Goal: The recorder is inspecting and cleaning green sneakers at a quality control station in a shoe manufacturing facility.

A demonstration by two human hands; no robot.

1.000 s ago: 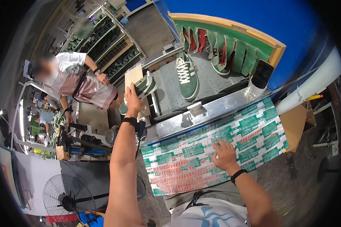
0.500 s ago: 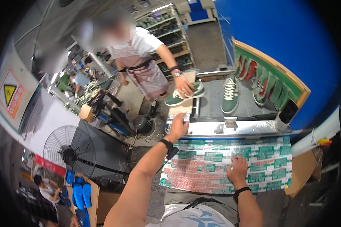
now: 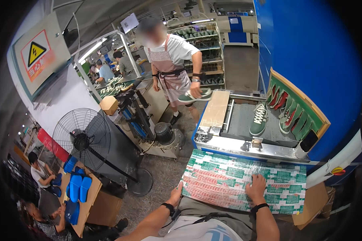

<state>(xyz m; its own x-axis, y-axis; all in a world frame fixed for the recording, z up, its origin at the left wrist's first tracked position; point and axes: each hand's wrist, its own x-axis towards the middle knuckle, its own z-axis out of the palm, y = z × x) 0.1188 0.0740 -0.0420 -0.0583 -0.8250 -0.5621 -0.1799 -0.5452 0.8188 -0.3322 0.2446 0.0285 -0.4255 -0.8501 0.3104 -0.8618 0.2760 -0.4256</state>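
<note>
My left hand [image 3: 175, 195] is at the left edge of a board [image 3: 213, 180] with a green, white and red printed covering, its fingers closed on that edge and partly hidden. Flat on the board's right half lies my right hand [image 3: 256, 187], fingers apart, holding nothing. Beyond the board, a green shoe [image 3: 258, 123] with white laces stands on a grey conveyor bed [image 3: 241, 117]. A second green shoe [image 3: 285, 124] is to its right, partly hidden by hanging green and red strips [image 3: 297, 116]. Across from me, a co-worker's hand [image 3: 196, 89] holds another green shoe [image 3: 185, 96].
A metal ledge [image 3: 229, 142] separates the board from the conveyor. To the left stand a black fan [image 3: 81, 140] and a motor unit [image 3: 164, 133]. Blue shoe-shaped pieces [image 3: 79, 186] lie on a lower-left table. A blue panel [image 3: 309, 60] rises at the right.
My left hand has drawn back from the metal ledge to the board's left edge. The co-worker has lifted the shoe off the conveyor's left side and stepped back. My right hand stays on the board.
</note>
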